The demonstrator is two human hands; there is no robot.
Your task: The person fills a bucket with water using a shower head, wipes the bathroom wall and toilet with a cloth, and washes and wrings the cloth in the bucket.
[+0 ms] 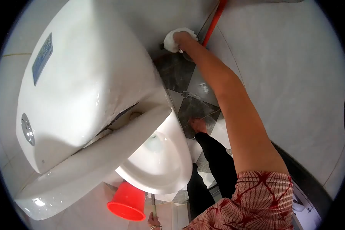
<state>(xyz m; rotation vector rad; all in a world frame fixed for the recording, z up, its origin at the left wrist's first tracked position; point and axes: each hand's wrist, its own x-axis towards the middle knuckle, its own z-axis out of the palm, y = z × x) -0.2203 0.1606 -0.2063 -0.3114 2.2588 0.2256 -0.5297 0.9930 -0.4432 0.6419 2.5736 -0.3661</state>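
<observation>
My right hand (pixel 183 40) reaches far forward, its fingers closed on a white cloth (pixel 172 41) low down beside the toilet, close to the wall. At the bottom edge, my left hand (pixel 153 221), partly cut off and with a bracelet at the wrist, is closed around a thin handle (pixel 154 209); the handle's far end is hidden by the toilet. The white toilet bowl (pixel 184 153) stands between the hands, with its seat and lid (pixel 103 153) raised against the tank (pixel 80 76).
A red bucket (pixel 128 203) stands beside the bowl, near my left hand. A red pole (pixel 214 23) slants past my right hand. Dark and light tiles (pixel 199 111) cover the floor around my bare foot (pixel 198 125). A grey wall (pixel 291 76) rises on the right.
</observation>
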